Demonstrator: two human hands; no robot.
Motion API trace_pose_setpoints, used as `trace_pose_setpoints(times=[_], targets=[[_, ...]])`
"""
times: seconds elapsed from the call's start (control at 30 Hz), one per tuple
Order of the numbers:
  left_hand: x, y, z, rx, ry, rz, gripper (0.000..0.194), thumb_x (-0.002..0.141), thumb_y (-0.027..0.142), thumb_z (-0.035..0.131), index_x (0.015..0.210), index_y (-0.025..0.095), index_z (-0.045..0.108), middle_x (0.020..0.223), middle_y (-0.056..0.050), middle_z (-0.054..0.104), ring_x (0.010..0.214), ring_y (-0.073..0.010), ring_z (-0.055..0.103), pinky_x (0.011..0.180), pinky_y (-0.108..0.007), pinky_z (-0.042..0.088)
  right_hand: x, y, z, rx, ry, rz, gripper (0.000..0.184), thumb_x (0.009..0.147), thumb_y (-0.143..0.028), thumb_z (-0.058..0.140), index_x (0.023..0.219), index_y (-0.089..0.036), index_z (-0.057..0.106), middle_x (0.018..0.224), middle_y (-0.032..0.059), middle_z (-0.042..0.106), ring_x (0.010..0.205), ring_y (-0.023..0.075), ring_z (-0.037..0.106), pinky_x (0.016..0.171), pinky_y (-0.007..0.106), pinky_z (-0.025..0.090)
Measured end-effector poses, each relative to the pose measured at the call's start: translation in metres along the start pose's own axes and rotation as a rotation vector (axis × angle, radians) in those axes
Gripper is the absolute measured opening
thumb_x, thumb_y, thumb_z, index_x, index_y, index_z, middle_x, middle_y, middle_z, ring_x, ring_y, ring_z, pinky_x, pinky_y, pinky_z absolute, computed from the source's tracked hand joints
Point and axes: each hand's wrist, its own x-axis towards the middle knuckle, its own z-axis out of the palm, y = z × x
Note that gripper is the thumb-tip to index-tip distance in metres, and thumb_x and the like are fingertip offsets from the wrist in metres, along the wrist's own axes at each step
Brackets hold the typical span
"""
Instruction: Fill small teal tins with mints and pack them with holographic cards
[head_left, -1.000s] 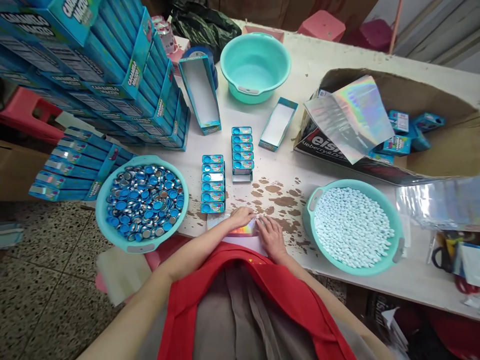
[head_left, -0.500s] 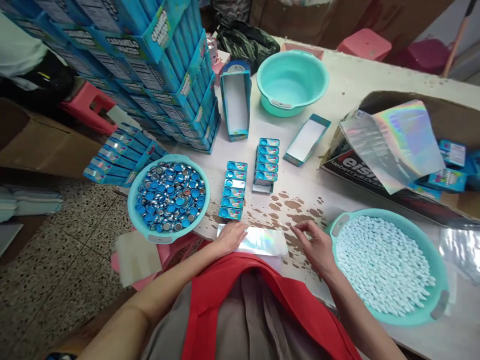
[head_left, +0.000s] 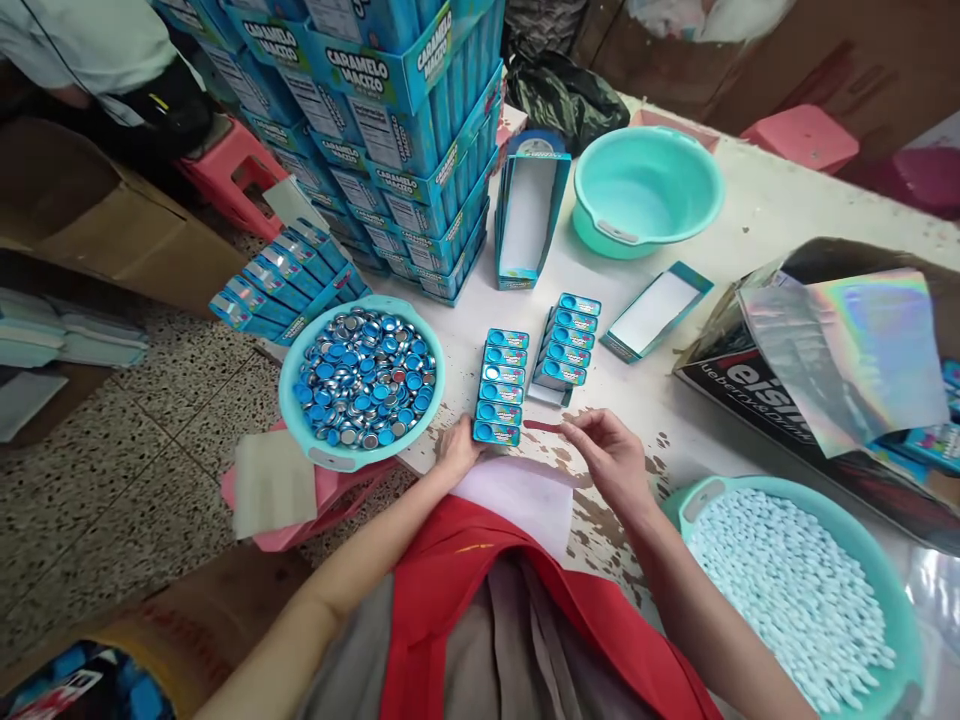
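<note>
My left hand (head_left: 457, 447) curls against the lower left corner of a row of small blue boxes (head_left: 501, 388), closed on its near end; its fingertips are partly hidden. To the right, my right hand (head_left: 613, 458) is closed in a pinch on a thin dark red strip (head_left: 543, 427), which stretches left toward that row. What the strip is made of I cannot make out. White paper (head_left: 529, 500) lies below the hands at the table's front edge. A second row of blue boxes (head_left: 568, 342) stands just behind, in a tray.
At left, a turquoise basin (head_left: 287, 420) holds blue and silver caps. At right, another basin (head_left: 694, 505) holds small white pieces. Tall stacks of blue boxes (head_left: 405, 140), open trays (head_left: 660, 310), a turquoise bowl (head_left: 637, 195) and a carton (head_left: 765, 390) with holographic film stand farther back.
My left hand has left the shiny sheet and moved up to the near row of boxes. My right hand now pinches a strip. The shiny surface no longer shows; white paper does. The view turned left.
</note>
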Motion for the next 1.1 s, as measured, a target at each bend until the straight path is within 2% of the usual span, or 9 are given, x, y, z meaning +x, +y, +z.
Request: trace_pose_setpoints(times=[0.23,0.3,0.4,0.47,0.57,0.63,0.8,0.9,1.1], targets=[[0.001,0.006,-0.008,0.015,-0.177,0.181,0.028,0.082,0.018,0.046,0.108,0.018,0.058,0.102,-0.01,0.069,0.101,-0.0249,0.062,0.082,-0.032,0.045,0.0,-0.003,0.021,0.13,-0.014,0.081,0.03,0.071,-0.047,0.07,0.073,-0.021,0.056,0.066,-0.0015,0.058,0.061,0.0127,0.054,0.058,0.026,0.044],[-0.002,0.001,-0.014,-0.062,-0.104,0.14,0.029,0.086,0.016,0.04,0.108,0.019,0.06,0.104,-0.008,0.069,0.102,-0.0217,0.062,0.084,-0.031,0.046,-0.001,-0.002,0.022,0.153,-0.001,0.093,0.03,0.07,-0.047,0.072,0.073,-0.021,0.057,0.065,-0.0019,0.057,0.061,0.0126,0.054,0.058,0.026,0.045],[-0.014,0.0,-0.028,-0.28,0.202,0.081,0.032,0.092,0.021,0.034,0.114,0.018,0.056,0.108,-0.008,0.067,0.101,-0.0178,0.061,0.087,-0.029,0.046,-0.004,0.0,0.021,0.137,0.023,0.086,0.03,0.069,-0.047,0.072,0.073,-0.021,0.057,0.065,-0.0019,0.057,0.061,0.0124,0.053,0.058,0.026,0.044],[-0.023,0.008,-0.039,-0.383,0.346,0.189,0.031,0.094,0.028,0.036,0.115,0.018,0.055,0.112,-0.008,0.065,0.101,-0.0168,0.06,0.088,-0.028,0.046,-0.006,0.0,0.021,0.137,0.022,0.087,0.031,0.069,-0.047,0.073,0.072,-0.021,0.057,0.066,-0.0015,0.057,0.061,0.0123,0.052,0.057,0.026,0.044],[-0.027,0.024,-0.054,-0.33,0.339,0.41,0.031,0.093,0.033,0.039,0.116,0.02,0.055,0.115,-0.007,0.062,0.107,-0.0174,0.057,0.092,-0.027,0.044,-0.008,-0.001,0.022,0.156,0.009,0.094,0.031,0.068,-0.046,0.073,0.071,-0.021,0.056,0.066,-0.001,0.058,0.06,0.012,0.052,0.056,0.026,0.045],[-0.024,0.026,-0.058,-0.201,0.252,0.432,0.031,0.094,0.028,0.036,0.118,0.021,0.054,0.117,-0.006,0.061,0.109,-0.0182,0.056,0.094,-0.029,0.042,-0.009,-0.003,0.022,0.145,0.007,0.081,0.03,0.069,-0.046,0.073,0.071,-0.021,0.056,0.066,-0.001,0.058,0.061,0.012,0.052,0.056,0.025,0.045],[-0.024,-0.008,-0.039,0.037,0.043,0.325,0.034,0.084,0.016,0.047,0.117,0.021,0.056,0.117,-0.008,0.06,0.111,-0.0223,0.055,0.098,-0.036,0.041,-0.011,0.003,0.015,0.105,0.036,0.059,0.029,0.071,-0.045,0.072,0.073,-0.021,0.056,0.067,-0.0015,0.057,0.061,0.0122,0.053,0.057,0.026,0.046],[-0.032,-0.029,-0.022,0.015,0.074,0.292,0.047,0.077,0.017,0.059,0.123,0.021,0.052,0.133,-0.009,0.051,0.126,-0.0251,0.045,0.107,-0.042,0.034,-0.017,0.017,0.011,0.138,0.055,0.105,0.031,0.068,-0.046,0.074,0.072,-0.021,0.056,0.067,-0.001,0.059,0.064,0.0137,0.057,0.059,0.027,0.047],[-0.037,-0.041,-0.013,-0.175,0.152,0.254,0.057,0.076,0.016,0.058,0.131,0.021,0.046,0.143,-0.01,0.04,0.132,-0.0229,0.04,0.11,-0.037,0.033,-0.039,0.034,0.014,0.185,0.075,0.182,0.034,0.064,-0.048,0.076,0.069,-0.021,0.056,0.065,-0.0001,0.062,0.066,0.0163,0.061,0.06,0.029,0.048]])
